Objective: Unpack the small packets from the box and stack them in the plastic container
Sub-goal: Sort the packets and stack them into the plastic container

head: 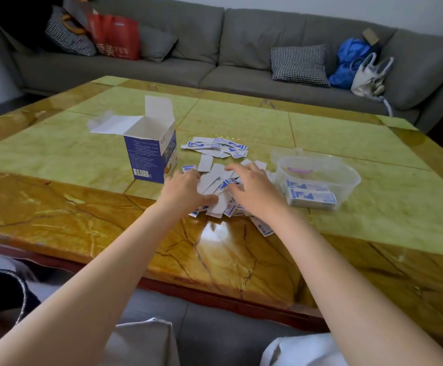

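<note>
2 bare forearms were extended from the near edge across the glossy marble surface (88, 207). The left hand (186, 192) was laid on the 9 o'clock side of a loose pile of packets (216, 186), its grip relaxed, with the thumb stretched along the pile's near edge. The right hand (252, 191) was spread over the 3 o'clock side of the same pile, grip released, fingers straight and resting on the packets; no packet was seen pinched by either hand. A second, smaller scatter of packets (215, 147) lay just beyond, toward 12 o'clock. The blue-and-white box (149, 157) stood upright at about 10 o'clock from the hands, flaps open, close beside the pile. The clear plastic container (347, 173) sat at 3 o'clock from the right hand, just beside the pile, with 2 neat stacks of packets (311, 198) inside, against its near wall. A grey sofa (241, 48) with checked cushions and bags ran along the far side at 12 o'clock.
</note>
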### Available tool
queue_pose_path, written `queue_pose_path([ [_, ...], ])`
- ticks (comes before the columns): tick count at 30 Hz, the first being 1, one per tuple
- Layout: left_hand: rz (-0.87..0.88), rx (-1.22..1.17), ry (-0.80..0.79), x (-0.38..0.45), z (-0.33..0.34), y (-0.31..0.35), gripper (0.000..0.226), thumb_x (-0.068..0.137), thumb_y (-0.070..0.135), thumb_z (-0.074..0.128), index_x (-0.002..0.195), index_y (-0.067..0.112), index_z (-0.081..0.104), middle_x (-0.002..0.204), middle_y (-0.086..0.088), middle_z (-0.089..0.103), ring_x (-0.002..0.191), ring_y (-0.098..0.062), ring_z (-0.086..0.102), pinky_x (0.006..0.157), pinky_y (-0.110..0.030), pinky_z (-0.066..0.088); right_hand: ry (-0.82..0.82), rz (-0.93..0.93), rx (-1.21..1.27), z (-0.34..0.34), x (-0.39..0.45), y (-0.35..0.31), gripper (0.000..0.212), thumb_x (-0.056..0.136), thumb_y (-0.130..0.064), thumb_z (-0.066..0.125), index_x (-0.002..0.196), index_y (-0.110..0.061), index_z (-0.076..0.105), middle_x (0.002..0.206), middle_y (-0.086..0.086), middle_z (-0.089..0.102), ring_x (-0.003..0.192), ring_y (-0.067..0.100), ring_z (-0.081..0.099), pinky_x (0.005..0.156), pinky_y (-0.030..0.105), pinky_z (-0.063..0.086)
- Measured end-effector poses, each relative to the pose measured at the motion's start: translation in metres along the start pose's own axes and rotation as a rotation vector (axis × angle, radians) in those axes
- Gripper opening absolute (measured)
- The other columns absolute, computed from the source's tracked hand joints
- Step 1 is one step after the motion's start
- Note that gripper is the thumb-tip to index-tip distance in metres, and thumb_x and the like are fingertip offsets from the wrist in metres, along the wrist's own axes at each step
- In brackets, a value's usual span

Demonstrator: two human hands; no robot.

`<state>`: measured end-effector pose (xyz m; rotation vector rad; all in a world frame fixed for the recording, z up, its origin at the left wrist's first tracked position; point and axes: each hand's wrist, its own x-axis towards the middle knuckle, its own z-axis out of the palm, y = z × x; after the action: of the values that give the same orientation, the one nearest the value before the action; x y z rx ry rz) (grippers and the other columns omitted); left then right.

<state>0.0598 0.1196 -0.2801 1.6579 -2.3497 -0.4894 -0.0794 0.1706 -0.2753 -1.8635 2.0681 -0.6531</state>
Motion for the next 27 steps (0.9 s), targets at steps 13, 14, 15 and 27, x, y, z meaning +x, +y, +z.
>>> queue_pose_path([
  [13,0.114,0.009,0.053,-0.010,-0.017,0.009,0.024,0.091,0.025,0.052,0.101,0.012,0.070,0.079,-0.001,0.063,0.065,-0.018,0.056,0.052,-0.023,0.039,0.225,0.104,0.252,-0.005,0.010,-0.003,0.025,0.082,-0.001,0.063,0.103,-0.014,0.062,0.089,0.000,0.054,0.079,0.013,0.050,0.064,0.018,0.037],
  [14,0.097,-0.012,0.086,-0.010,-0.018,0.008,0.024,0.092,0.021,0.051,0.104,0.012,0.069,0.078,0.000,0.059,0.062,-0.016,0.053,0.051,-0.022,0.036,0.266,0.106,0.289,-0.010,0.009,-0.002,0.025,0.082,-0.001,0.065,0.104,-0.013,0.063,0.088,-0.001,0.055,0.078,0.012,0.050,0.062,0.017,0.037],
  [15,0.078,-0.046,0.116,-0.009,-0.020,0.006,0.024,0.092,0.019,0.051,0.106,0.011,0.069,0.077,0.000,0.056,0.063,-0.016,0.051,0.052,-0.022,0.035,0.307,0.110,0.324,-0.014,0.009,-0.002,0.025,0.081,-0.002,0.066,0.103,-0.013,0.063,0.088,-0.002,0.056,0.077,0.011,0.051,0.061,0.016,0.038],
  [27,-0.073,-0.523,0.049,-0.007,-0.024,0.006,0.039,0.083,0.018,0.067,0.121,0.009,0.061,0.094,-0.002,0.060,0.072,-0.014,0.054,0.053,-0.020,0.038,0.330,0.038,0.000,-0.020,-0.006,0.006,0.021,0.090,-0.007,0.054,0.109,-0.013,0.062,0.102,0.009,0.070,0.088,0.024,0.064,0.080,0.032,0.051],
])
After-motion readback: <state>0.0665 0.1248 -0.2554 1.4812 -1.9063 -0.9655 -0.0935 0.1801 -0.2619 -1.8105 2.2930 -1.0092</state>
